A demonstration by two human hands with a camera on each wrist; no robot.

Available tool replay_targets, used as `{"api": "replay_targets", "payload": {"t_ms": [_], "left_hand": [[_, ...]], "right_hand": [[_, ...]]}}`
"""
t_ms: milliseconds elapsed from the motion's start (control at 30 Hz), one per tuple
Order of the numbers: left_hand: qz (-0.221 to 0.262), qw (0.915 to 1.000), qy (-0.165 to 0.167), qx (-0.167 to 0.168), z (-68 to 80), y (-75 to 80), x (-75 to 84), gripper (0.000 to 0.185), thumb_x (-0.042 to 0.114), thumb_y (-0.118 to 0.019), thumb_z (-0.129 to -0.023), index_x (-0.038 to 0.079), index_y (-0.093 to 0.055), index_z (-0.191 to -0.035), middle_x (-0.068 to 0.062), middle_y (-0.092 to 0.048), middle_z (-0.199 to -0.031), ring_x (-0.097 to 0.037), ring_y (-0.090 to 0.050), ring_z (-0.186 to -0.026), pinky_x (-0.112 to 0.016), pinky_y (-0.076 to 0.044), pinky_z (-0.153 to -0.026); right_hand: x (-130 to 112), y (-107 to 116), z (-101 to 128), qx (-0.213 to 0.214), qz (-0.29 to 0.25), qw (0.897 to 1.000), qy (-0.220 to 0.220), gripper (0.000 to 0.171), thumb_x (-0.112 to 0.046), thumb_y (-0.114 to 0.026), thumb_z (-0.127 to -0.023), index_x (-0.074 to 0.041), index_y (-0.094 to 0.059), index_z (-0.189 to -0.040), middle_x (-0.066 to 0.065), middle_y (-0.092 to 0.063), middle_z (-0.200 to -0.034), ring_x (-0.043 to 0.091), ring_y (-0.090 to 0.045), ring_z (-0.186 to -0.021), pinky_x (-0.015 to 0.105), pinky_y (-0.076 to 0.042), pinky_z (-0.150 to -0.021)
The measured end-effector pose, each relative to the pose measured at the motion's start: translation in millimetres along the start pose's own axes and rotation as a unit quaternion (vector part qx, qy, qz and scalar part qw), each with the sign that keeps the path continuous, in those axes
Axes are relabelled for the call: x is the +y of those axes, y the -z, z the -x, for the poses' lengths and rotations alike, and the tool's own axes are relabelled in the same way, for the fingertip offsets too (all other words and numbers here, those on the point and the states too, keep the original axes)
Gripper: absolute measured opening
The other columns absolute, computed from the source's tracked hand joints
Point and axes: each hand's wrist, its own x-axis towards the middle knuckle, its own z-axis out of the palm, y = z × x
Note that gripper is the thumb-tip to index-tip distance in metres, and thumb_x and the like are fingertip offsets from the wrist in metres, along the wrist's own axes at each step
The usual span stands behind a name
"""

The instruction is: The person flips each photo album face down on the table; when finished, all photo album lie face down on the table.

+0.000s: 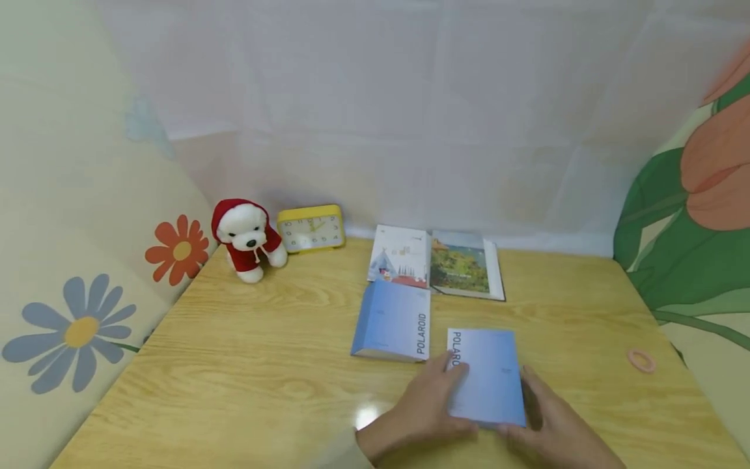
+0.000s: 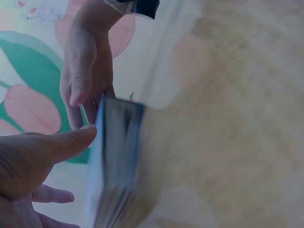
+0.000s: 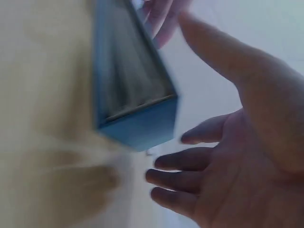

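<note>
A thick blue-and-white book (image 1: 486, 374) marked POLAROID lies near the table's front, cover up. My left hand (image 1: 430, 400) is at its left side, fingertips over the cover's left edge. In the left wrist view, the thumb (image 2: 78, 140) touches the book's edge while the other fingers extend loosely beside it. Along the right side is my right hand (image 1: 551, 417). Its fingers (image 3: 185, 178) are straight and spread in the right wrist view, with a gap between them and the book's blue spine (image 3: 142, 126). The pages look blurred in both wrist views.
Another POLAROID book (image 1: 395, 322) lies to the left. Behind it are a white illustrated book (image 1: 398, 254) and a landscape-covered book (image 1: 459, 264). A plush dog (image 1: 249, 241) and yellow clock (image 1: 312, 229) stand back left; a pink ring (image 1: 641, 361) lies right.
</note>
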Motion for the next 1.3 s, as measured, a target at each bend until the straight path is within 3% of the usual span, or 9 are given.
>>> {"api": "replay_targets", "payload": {"t_ms": [200, 367, 467, 567, 733, 833, 933, 1167, 1300], "left_hand": [[0.057, 0.9979, 0.021, 0.02, -7.2, 40.2, -23.0, 0.096, 0.043, -0.087, -0.073, 0.011, -0.041, -0.151, -0.022, -0.03, -0.157, -0.041, -0.029, -0.142, -0.059, -0.032, -0.11], [0.071, 0.9959, 0.038, 0.041, -5.8, 73.1, -60.2, 0.103, 0.03, -0.093, -0.067, 0.009, -0.038, -0.152, -0.028, -0.024, -0.157, -0.046, -0.025, -0.142, -0.064, -0.031, -0.109], [0.06, 0.9951, 0.049, 0.062, -4.3, 81.7, -83.6, 0.112, 0.025, -0.097, -0.059, 0.005, -0.037, -0.152, -0.032, -0.023, -0.155, -0.049, -0.024, -0.141, -0.063, -0.031, -0.109], [0.06, 0.994, 0.063, 0.067, -4.7, 82.0, -100.7, 0.128, 0.025, -0.099, -0.053, 0.0, -0.026, -0.155, -0.033, -0.017, -0.157, -0.049, -0.02, -0.143, -0.059, -0.028, -0.112], [0.099, 0.9904, 0.078, 0.057, -8.8, 74.6, -117.0, 0.149, 0.024, -0.101, -0.048, -0.004, -0.002, -0.156, -0.033, -0.005, -0.159, -0.047, -0.012, -0.145, -0.055, -0.022, -0.116], [0.109, 0.989, 0.082, 0.058, -9.7, 70.2, -121.6, 0.144, 0.016, -0.099, -0.052, -0.008, -0.001, -0.155, -0.036, -0.004, -0.158, -0.049, -0.014, -0.144, -0.053, -0.022, -0.117], [0.114, 0.9885, 0.064, 0.076, -10.0, 66.2, -124.1, 0.135, 0.007, -0.095, -0.054, -0.015, -0.004, -0.152, -0.039, -0.011, -0.155, -0.049, -0.02, -0.142, -0.052, -0.023, -0.117], [0.153, 0.9834, 0.024, 0.095, -5.4, 60.7, -124.8, 0.132, -0.004, -0.089, -0.054, -0.011, -0.002, -0.154, -0.031, -0.011, -0.16, -0.042, -0.021, -0.145, -0.048, -0.019, -0.118], [0.167, 0.9797, 0.013, 0.11, 5.2, 58.0, -120.5, 0.13, -0.008, -0.087, -0.051, -0.01, -0.007, -0.154, -0.031, -0.019, -0.157, -0.043, -0.031, -0.14, -0.052, -0.024, -0.116]], "right_hand": [[-38.3, -1.0, -27.6, 0.065, 0.057, 0.992, 0.088, 0.115, -0.048, -0.081, -0.078, 0.004, -0.015, -0.156, 0.031, -0.014, -0.159, 0.051, -0.017, -0.143, 0.066, -0.02, -0.111], [-66.8, -23.8, -69.2, 0.056, 0.085, 0.985, 0.137, 0.112, -0.043, -0.084, -0.077, 0.001, -0.019, -0.157, 0.029, -0.01, -0.16, 0.048, -0.014, -0.145, 0.065, -0.021, -0.112], [-78.8, -37.3, -93.2, 0.037, 0.093, 0.983, 0.157, 0.113, -0.04, -0.086, -0.074, 0.001, -0.021, -0.156, 0.031, -0.009, -0.159, 0.049, -0.01, -0.146, 0.065, -0.021, -0.111], [-88.1, -47.6, -112.1, 0.02, 0.089, 0.982, 0.166, 0.116, -0.035, -0.09, -0.071, 0.002, -0.021, -0.156, 0.03, -0.007, -0.16, 0.047, -0.008, -0.147, 0.062, -0.021, -0.113], [-98.3, -60.0, -133.8, -0.007, 0.101, 0.985, 0.142, 0.118, -0.031, -0.092, -0.068, 0.002, -0.021, -0.155, 0.028, -0.001, -0.161, 0.044, -0.005, -0.148, 0.056, -0.019, -0.116], [-99.3, -66.4, -141.9, -0.032, 0.116, 0.984, 0.131, 0.114, -0.031, -0.09, -0.071, 0.003, -0.021, -0.155, 0.031, -0.003, -0.16, 0.046, -0.006, -0.147, 0.055, -0.017, -0.117], [-97.8, -71.5, -145.4, -0.047, 0.131, 0.981, 0.136, 0.106, -0.029, -0.087, -0.075, 0.005, -0.025, -0.154, 0.033, -0.01, -0.158, 0.049, -0.011, -0.145, 0.056, -0.018, -0.117], [-96.5, -77.6, -139.8, -0.039, 0.164, 0.975, 0.146, 0.094, -0.028, -0.085, -0.076, 0.006, -0.036, -0.15, 0.033, -0.021, -0.156, 0.053, -0.019, -0.142, 0.058, -0.022, -0.115], [-96.8, -81.4, -131.8, -0.031, 0.174, 0.972, 0.152, 0.095, -0.033, -0.086, -0.075, 0.004, -0.039, -0.148, 0.032, -0.025, -0.155, 0.052, -0.023, -0.141, 0.058, -0.024, -0.115]]}}
